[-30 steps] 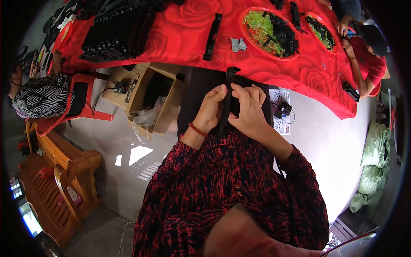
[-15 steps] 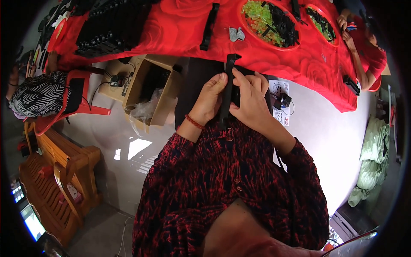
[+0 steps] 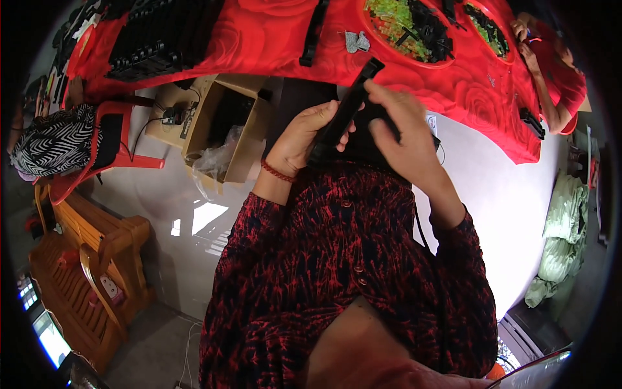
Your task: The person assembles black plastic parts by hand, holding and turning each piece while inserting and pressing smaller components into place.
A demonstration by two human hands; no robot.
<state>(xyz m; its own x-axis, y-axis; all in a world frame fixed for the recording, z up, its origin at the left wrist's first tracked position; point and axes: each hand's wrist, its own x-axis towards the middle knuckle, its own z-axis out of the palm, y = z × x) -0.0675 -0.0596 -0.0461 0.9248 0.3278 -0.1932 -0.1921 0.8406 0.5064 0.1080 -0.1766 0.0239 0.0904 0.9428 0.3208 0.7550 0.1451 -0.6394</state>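
Note:
A long, narrow black plastic strip with raised ends [image 3: 346, 110] is held above my lap, tilted with its far end to the right. My left hand [image 3: 310, 133] wraps round its lower half, thumb along one side and fingertips showing on the other. Close to the strip's upper end is my right hand [image 3: 405, 133], its fingers spread and blurred by motion. Whether a fingertip touches the strip I cannot tell. A similar black strip [image 3: 315, 32] lies on the red tablecloth [image 3: 253, 39] ahead.
Stacked black parts [image 3: 152, 45] are at the table's left. Red trays [image 3: 366, 32] hold green, orange and black pieces; a grey scrap [image 3: 356, 42] lies beside them. An open cardboard box [image 3: 240, 146] stands below. Another person [image 3: 564, 84] works at right. A red chair [image 3: 146, 162] is at left.
The black strip has gone from nearly upright to tilted right. My right hand has come away from its side, fingers spreading, and my left hand has shifted slightly left.

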